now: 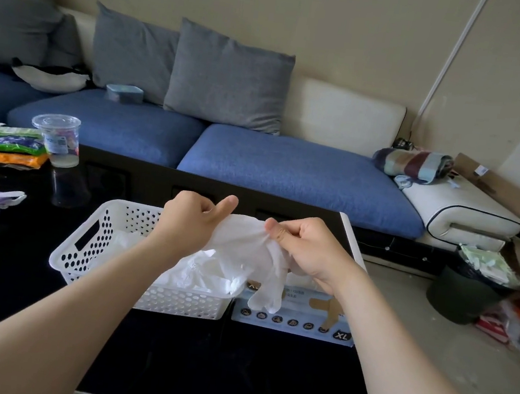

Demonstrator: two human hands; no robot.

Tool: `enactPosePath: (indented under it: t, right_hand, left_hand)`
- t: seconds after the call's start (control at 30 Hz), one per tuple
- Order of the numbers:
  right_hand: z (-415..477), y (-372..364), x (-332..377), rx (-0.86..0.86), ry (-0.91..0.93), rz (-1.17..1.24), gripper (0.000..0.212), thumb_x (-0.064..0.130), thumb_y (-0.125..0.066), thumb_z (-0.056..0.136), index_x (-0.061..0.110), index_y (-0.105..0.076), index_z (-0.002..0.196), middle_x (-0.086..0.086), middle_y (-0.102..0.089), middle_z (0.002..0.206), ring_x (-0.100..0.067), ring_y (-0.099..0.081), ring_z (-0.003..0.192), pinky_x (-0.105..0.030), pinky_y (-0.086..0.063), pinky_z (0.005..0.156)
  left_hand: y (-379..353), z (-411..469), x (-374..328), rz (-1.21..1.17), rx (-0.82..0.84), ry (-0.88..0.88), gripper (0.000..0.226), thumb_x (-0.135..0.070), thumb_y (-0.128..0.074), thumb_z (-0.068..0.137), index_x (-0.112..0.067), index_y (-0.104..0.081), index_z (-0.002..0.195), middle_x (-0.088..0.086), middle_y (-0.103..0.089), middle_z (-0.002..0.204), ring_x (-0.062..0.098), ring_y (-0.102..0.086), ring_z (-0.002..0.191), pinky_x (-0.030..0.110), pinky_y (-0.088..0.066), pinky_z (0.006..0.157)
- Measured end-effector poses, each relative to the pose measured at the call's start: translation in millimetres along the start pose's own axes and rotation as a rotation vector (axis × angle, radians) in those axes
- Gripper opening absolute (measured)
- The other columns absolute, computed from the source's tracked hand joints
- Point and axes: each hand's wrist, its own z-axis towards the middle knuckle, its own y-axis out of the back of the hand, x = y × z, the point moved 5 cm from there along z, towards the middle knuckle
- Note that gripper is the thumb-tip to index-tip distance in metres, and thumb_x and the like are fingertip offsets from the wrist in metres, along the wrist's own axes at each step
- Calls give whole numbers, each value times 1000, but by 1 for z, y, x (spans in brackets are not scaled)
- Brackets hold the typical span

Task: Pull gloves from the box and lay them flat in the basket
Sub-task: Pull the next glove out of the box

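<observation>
On the black tabletop (196, 370) a white perforated basket (80, 249) stands with its right wall just beside a pale blue glove box (295, 323). Above where the two meet, a white glove (245, 244) is spread between both hands. The left hand (189, 220) pinches one end of the glove's upper edge between thumb and curled fingers (208, 211). The right hand (308, 249) grips the other end, bunched in its curled fingers. The glove's finger end hangs down in front of the box top, at the basket's right wall. More crumpled white gloves (202, 275) lie inside the basket. The box front reads "XL" in a dark oval at its lower right, beside a row of small round icons. The finer print is too small to read. Both bare forearms reach forward, with the hands level and knuckles toward the camera.
</observation>
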Motion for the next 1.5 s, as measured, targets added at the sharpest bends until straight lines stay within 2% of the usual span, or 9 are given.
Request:
enactPosePath:
  t: [0.23, 0.3, 0.47, 0.6, 0.8, 0.9, 0.97, 1.07, 1.5]
  right_hand:
    - [-1, 6, -1, 13, -3, 58, 40, 44, -55, 109, 15, -83, 108, 2, -82, 110, 1, -75, 102, -5, -50, 76]
    - [-3, 8, 0, 2, 0, 69, 40, 45, -56, 108, 15, -83, 109, 2, -82, 111, -5, -75, 106, -10, -51, 82]
    - [-5, 18, -1, -77, -30, 203, 45, 45, -69, 101, 2, -80, 108, -21, -79, 112, -37, -74, 101, -48, -52, 96]
    - [-11, 28, 4, -87, -26, 327, 41, 35, -65, 105, -2, -81, 100, -22, -79, 100, -31, -75, 88, -39, -57, 89]
    - [1, 12, -14, -10, -107, 89, 34, 37, -64, 107, 11, -85, 100, -11, -82, 100, -31, -78, 100, -43, -56, 99]
    - [15, -8, -7, -129, -1, -285, 32, 43, -65, 105, 23, -83, 89, 5, -79, 77, -9, -72, 72, -28, -53, 73]
    - [24, -25, -1, -196, 85, -436, 30, 46, -67, 104, 27, -80, 85, 4, -75, 71, -13, -71, 68, -29, -54, 67]
    - [37, -46, 5, -273, 191, -557, 31, 50, -67, 102, 27, -77, 84, 6, -72, 71, -13, -69, 68, -39, -60, 68]
    - [78, -125, 30, -189, 375, -1014, 51, 63, -55, 103, 15, -64, 88, 0, -65, 73, -24, -64, 68, -37, -51, 62]
  left_hand:
    - [8, -3, -16, -93, -108, -198, 56, -49, -49, 108, -2, -44, 76, 0, -39, 67, 14, -35, 61, 32, -31, 57]
    - [8, -5, -21, -101, -113, -239, 54, -46, -47, 109, 1, -46, 82, 0, -41, 69, 14, -36, 63, 33, -33, 58]
    - [3, -10, -30, -304, 26, -201, 55, -47, -43, 111, 6, -48, 96, 6, -46, 78, 24, -45, 69, 38, -41, 57]
    - [-10, -16, -37, -450, 255, -104, 54, -45, -43, 112, 8, -54, 107, 9, -48, 84, 26, -43, 68, 31, -34, 48]
    - [2, -5, -9, -4, 141, -52, 39, -47, -51, 108, -12, -64, 96, 5, -60, 77, 20, -53, 63, 32, -44, 53]
    - [16, 5, 15, 300, 68, -85, 43, -44, -50, 108, -7, -63, 94, 11, -68, 84, 28, -64, 73, 38, -49, 61]
    - [23, 10, 28, 442, 54, -93, 42, -41, -47, 109, -6, -58, 90, 10, -63, 79, 29, -61, 71, 38, -44, 58]
    - [36, 12, 41, 546, 42, -78, 37, -39, -42, 111, -10, -52, 91, 8, -60, 81, 26, -57, 69, 35, -37, 53]
    - [91, 12, 89, 835, 7, 52, 35, -47, -34, 112, -15, -43, 100, 2, -54, 82, 20, -52, 65, 35, -36, 53]
